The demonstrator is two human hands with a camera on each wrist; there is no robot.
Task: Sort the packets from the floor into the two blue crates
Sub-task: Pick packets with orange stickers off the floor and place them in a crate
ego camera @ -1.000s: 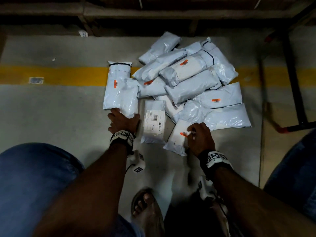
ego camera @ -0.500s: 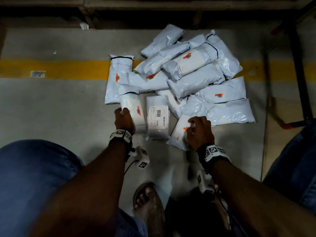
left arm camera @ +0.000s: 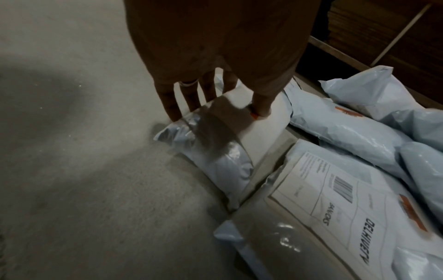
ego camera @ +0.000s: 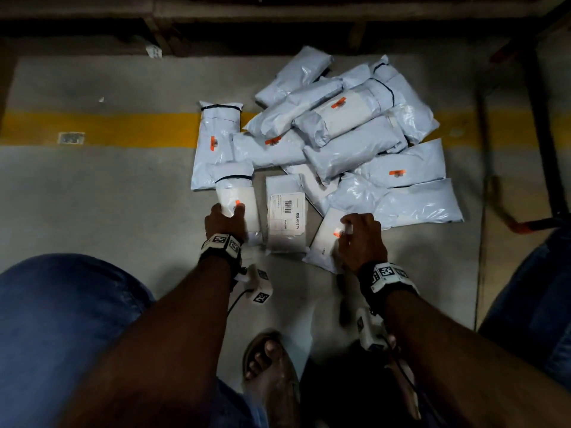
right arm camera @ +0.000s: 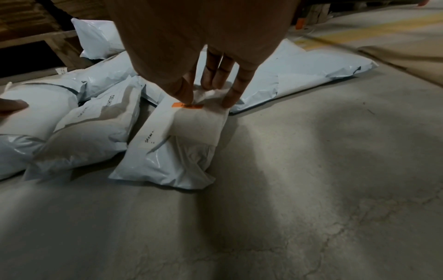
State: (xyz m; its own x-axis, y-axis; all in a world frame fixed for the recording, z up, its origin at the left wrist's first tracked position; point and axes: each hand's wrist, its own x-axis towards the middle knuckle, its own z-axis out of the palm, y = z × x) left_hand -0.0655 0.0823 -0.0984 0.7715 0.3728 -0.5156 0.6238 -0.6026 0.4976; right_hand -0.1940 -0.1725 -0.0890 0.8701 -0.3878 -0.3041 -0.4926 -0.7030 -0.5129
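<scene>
Several pale grey-blue plastic packets (ego camera: 355, 149) lie heaped on the concrete floor. My left hand (ego camera: 227, 213) grips a small packet (ego camera: 244, 211) at the pile's near left. In the left wrist view the left hand (left arm camera: 215, 113) has its thumb on the orange sticker and its fingers down the packet's (left arm camera: 215, 151) left edge. My right hand (ego camera: 352, 233) pinches another small packet (ego camera: 321, 245) at the near right; the right hand (right arm camera: 207, 94) has its thumb by the orange tag on that packet (right arm camera: 172, 151). A packet with a printed label (ego camera: 285, 217) lies between them. No blue crate is in view.
A yellow stripe (ego camera: 108, 131) crosses the floor behind the pile. Dark wooden racking (ego camera: 278, 13) runs along the back. A black metal frame with orange feet (ego camera: 543, 149) stands at the right. My sandalled foot (ego camera: 272, 366) and jeans-clad knees are close below the hands.
My left hand has drawn a small packet off the long left packet toward me, its white label now up. The right hand has stayed on its packet.
</scene>
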